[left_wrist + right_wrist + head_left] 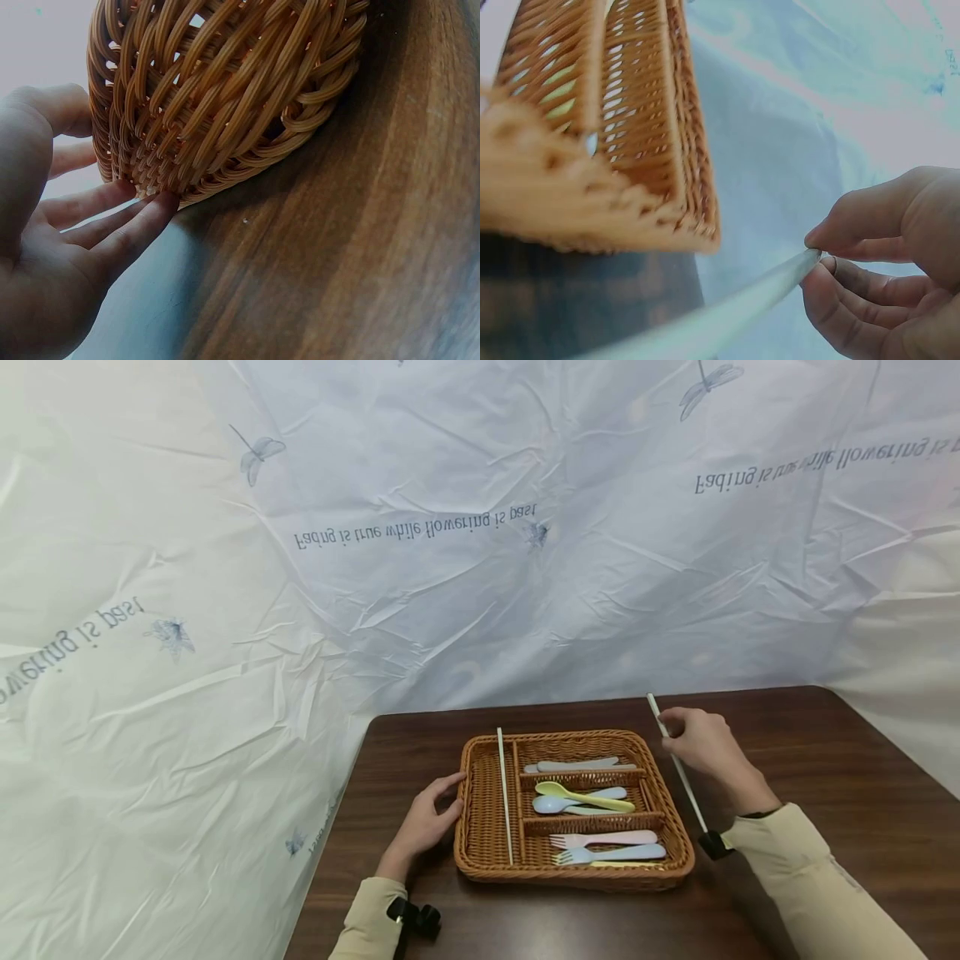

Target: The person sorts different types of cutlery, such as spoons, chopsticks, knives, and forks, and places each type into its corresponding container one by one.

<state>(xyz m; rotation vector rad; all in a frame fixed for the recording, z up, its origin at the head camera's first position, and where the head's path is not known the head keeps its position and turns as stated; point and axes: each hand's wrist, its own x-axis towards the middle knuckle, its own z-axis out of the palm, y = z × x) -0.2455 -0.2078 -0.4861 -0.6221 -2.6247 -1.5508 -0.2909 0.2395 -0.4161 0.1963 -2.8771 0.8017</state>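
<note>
A brown wicker cutlery basket (570, 875) rests on the table, split into compartments. My left hand (426, 820) is at its left side, fingertips touching the woven wall (225, 97) in the left wrist view. Off the basket's right side, my right hand (705, 743) pinches a slim white chopstick (686, 785) between thumb and fingers. In the right wrist view this chopstick (735, 315) slants down to the lower left. Another white chopstick (504, 793) lies lengthwise over the long left compartment, its far end at the back rim.
Inside the basket's right-hand compartments are pale knives (577, 765) at the back, yellow and pale blue spoons (585, 798) in the middle, and pink, blue and yellow forks (611, 853) in front. A printed white sheet (450, 610) hangs behind the dark wooden table (795, 735).
</note>
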